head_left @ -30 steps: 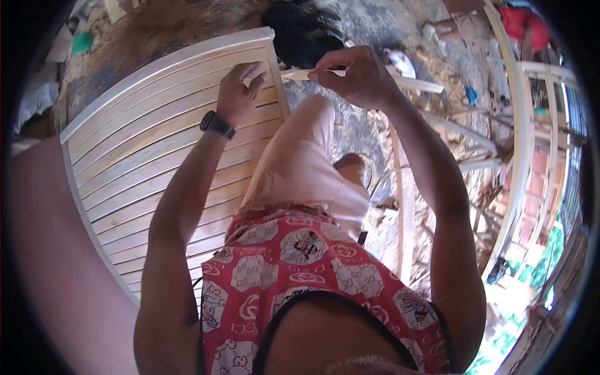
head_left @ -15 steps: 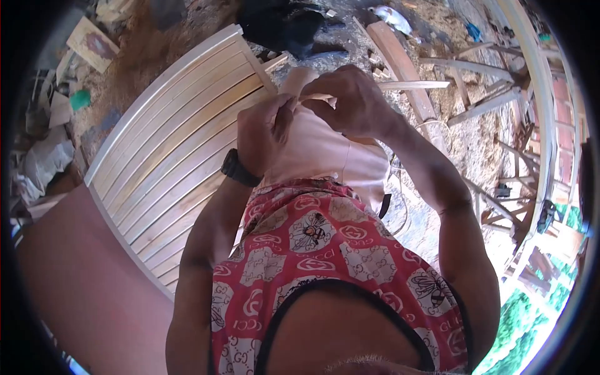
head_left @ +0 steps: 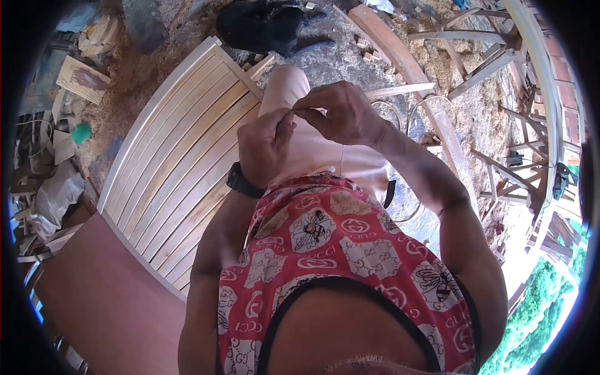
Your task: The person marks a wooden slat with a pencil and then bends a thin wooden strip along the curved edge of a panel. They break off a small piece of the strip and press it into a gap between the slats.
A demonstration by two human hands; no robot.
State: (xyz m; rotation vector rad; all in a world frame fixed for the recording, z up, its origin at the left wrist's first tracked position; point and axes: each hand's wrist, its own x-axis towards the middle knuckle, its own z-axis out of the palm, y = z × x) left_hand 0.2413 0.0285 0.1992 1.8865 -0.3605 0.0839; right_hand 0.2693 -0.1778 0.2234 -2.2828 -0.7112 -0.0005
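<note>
My left hand [head_left: 264, 147], with a black watch [head_left: 244, 181] on its wrist, is closed in a pinch above my lap. Its fingertips meet those of my right hand [head_left: 340, 112], which is also pinched, thumb against forefinger. Whatever lies between the fingertips is too small to make out. Beneath both hands are my pale trousers [head_left: 319, 153]. Left of them stands a panel of light wooden slats [head_left: 181, 150] in a frame, close to my left forearm.
A smooth brown board [head_left: 112, 294] fills the lower left. A long reddish plank [head_left: 400, 56] lies on the ground at right, near wooden frames [head_left: 494, 69]. A black shape [head_left: 262, 28] lies on the ground ahead. Wood scraps [head_left: 84, 78] and a pale plastic bag [head_left: 59, 197] sit at left.
My hands have come closer, fingertips now touching. The thin pale strip seen between them before no longer shows. My right hand has lowered slightly, and the view has shifted a little.
</note>
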